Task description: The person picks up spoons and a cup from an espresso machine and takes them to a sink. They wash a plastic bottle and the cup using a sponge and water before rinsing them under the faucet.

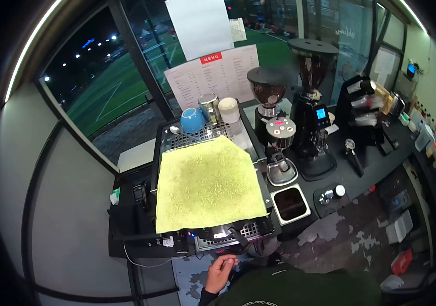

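Note:
My left hand [220, 271] is low in the head view, in front of the espresso machine [251, 145]. Its fingers are curled together, and whatever they may hold is hidden. Just above it, a black handle [237, 235] juts from the machine's front over the drip tray [251, 230]. A yellow-green cloth [208, 186] lies spread over the machine's top and hangs to its front edge. Behind the cloth stand a blue cup [192, 121], a metal pitcher [209, 106] and a white cup [228, 110]. My right hand is out of view.
Two coffee grinders [280, 127] [312, 107] stand right of the machine. Nearer are a square bin [290, 204], a tamper [332, 194] and a loose portafilter [353, 155]. A card terminal [140, 195] sits at left. Menu sheets [213, 76] lean against the window.

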Available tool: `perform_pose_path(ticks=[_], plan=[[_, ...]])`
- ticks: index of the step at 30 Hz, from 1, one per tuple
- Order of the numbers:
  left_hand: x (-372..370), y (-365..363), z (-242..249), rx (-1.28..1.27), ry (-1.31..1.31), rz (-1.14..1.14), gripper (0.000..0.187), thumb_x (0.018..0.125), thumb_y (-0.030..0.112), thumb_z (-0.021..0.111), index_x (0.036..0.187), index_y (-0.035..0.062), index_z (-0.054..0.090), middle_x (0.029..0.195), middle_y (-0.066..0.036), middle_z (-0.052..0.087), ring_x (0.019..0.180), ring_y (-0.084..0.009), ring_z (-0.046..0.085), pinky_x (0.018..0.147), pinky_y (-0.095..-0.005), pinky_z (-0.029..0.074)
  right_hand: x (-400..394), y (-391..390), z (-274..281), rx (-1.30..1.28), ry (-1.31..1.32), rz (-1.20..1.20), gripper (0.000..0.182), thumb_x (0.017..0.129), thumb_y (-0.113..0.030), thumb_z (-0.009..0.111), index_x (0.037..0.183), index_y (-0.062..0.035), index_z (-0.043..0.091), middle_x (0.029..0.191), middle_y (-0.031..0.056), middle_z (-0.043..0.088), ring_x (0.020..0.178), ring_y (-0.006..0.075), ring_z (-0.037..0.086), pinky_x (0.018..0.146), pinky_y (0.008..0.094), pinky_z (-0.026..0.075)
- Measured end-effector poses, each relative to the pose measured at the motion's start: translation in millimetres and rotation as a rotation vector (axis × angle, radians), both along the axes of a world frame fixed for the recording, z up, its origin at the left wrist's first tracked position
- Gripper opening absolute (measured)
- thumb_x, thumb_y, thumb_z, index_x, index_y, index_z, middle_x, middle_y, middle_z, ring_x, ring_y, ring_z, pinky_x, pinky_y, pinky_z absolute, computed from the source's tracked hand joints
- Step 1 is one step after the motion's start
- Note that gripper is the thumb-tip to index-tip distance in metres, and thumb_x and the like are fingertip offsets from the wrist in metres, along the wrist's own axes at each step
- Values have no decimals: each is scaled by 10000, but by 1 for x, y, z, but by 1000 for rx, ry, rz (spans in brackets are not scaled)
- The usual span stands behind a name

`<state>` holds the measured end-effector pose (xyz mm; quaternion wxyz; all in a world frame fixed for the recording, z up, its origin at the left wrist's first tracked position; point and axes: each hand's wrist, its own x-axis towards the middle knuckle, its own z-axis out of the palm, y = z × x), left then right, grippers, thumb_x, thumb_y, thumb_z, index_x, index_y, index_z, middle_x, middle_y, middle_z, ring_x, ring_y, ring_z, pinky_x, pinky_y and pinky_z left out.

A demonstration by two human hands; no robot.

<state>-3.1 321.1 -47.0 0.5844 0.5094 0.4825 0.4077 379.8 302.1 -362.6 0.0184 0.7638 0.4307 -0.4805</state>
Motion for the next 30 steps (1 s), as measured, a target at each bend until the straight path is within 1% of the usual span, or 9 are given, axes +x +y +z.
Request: perform_pose_path(ticks=[5,7,10,13,15,16,19,22,30], plan=[[-53,34,8,25,135,-287,226,1011,155,569,1170,7,629,1036,-96,713,972,-134,673,871,-274,513,-50,-66,1,-50,-62,-254,462,955,-411,477,1218,-53,601,1066,211,688,991,383,667,887,498,507],[-79,45,14,54,146,-444,230,1019,144,552,1172,-12,623,1085,-106,695,1040,-160,654,914,-292,504,-78,-96,-1,-84,-81,-335,459,951,-411,484,1208,-51,606,1066,211,688,992,384,667,885,499,507],[-115,57,7,72,113,-532,233,1008,178,574,1173,28,642,1060,-93,699,998,-160,663,873,-276,504,-119,-135,-4,-132,-93,-426,456,945,-412,495,1193,-48,613,1067,212,688,993,386,667,882,501,508],[-135,69,3,93,103,-572,230,1004,170,578,1167,22,645,1046,-95,691,989,-171,664,869,-282,503,-152,-167,-4,-168,-92,-502,452,939,-412,507,1179,-46,620,1068,212,688,994,388,666,878,502,509],[-141,74,18,90,144,-617,227,1002,167,577,1165,23,643,1053,-98,686,988,-179,667,867,-292,504,-169,-183,-2,-180,-94,-546,450,935,-412,514,1169,-44,625,1069,213,688,995,389,666,876,503,510],[-142,77,24,92,148,-617,227,1002,167,577,1165,23,643,1053,-98,686,988,-179,667,867,-292,504,-174,-187,-3,-182,-94,-565,449,932,-412,518,1164,-43,628,1069,213,688,995,390,666,875,504,510],[-149,89,35,235,193,-820,249,1004,189,578,1191,35,635,1102,-95,693,1045,-188,662,902,-310,508,-183,-186,-5,-174,-98,-598,446,926,-412,530,1149,-40,635,1070,213,688,996,392,666,872,506,511],[-156,93,40,224,208,-877,265,1009,204,568,1206,37,625,1122,-102,684,1057,-207,658,904,-318,506,-188,-178,-8,-150,-101,-613,443,920,-412,541,1134,-38,642,1071,214,688,997,394,665,868,507,512],[-165,88,30,263,144,-851,271,1010,208,563,1214,38,617,1127,-101,673,1047,-219,657,900,-329,505,-186,-144,-6,-54,-97,-602,436,904,-413,571,1095,-31,661,1074,215,687,1000,399,664,860,512,514]])
